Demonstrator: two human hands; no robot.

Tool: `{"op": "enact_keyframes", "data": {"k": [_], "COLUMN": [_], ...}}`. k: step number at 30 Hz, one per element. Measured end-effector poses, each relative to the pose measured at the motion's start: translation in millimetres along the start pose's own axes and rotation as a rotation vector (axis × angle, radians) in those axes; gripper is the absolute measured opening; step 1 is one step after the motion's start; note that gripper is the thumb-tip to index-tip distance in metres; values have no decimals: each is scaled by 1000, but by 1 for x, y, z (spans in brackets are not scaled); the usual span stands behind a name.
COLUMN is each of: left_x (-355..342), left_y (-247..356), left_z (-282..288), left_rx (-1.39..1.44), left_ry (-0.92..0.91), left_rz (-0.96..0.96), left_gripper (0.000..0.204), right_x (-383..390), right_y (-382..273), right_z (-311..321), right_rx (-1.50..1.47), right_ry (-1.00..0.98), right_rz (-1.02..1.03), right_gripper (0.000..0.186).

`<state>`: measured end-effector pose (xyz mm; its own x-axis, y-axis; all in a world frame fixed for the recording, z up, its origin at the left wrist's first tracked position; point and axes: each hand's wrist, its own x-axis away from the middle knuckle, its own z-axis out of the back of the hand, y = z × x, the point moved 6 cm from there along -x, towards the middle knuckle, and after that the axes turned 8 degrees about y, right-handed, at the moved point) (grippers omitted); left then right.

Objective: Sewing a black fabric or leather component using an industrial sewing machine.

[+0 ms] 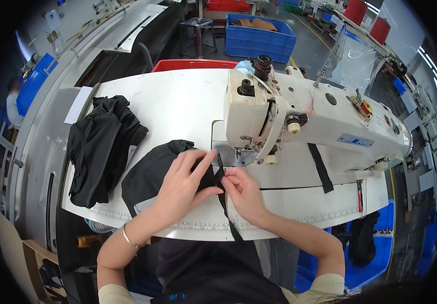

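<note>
White bench fills the middle of a factory room, with a heap of dark cloth near its left edge. Going right, the left hand presses flat, fingers spread, on a black fabric piece by the front edge. Just beside it, the right hand pinches a narrow black strap. Its long axis runs from the front edge toward the sewing machine, whose needle stands just behind both hands.

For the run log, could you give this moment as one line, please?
left hand: pressing black fabric | right hand: pinching black strap | sewing machine
</note>
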<state>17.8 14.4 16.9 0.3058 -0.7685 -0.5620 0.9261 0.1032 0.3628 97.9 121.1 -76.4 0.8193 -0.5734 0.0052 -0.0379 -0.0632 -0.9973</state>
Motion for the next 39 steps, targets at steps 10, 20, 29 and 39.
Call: {"op": "enact_keyframes", "data": {"k": [10, 20, 29, 39], "left_x": [-11, -51, -80, -83], "left_y": [-38, -51, -66, -59], "left_z": [-43, -61, -108, -85], "left_rx": [664, 96, 285, 104], "left_ry": [-398, -107, -240, -173], "left_rz": [452, 27, 1, -22], "left_gripper": [22, 29, 36, 46], "right_x": [29, 6, 14, 8], "right_y": [-26, -40, -3, -24], "right_z": [18, 12, 36, 40], "right_rx": [217, 1233, 2002, 1571], "right_ry": [-445, -288, -523, -445], "right_rz": [78, 1214, 1640, 1163], "right_gripper": [26, 34, 43, 44]}}
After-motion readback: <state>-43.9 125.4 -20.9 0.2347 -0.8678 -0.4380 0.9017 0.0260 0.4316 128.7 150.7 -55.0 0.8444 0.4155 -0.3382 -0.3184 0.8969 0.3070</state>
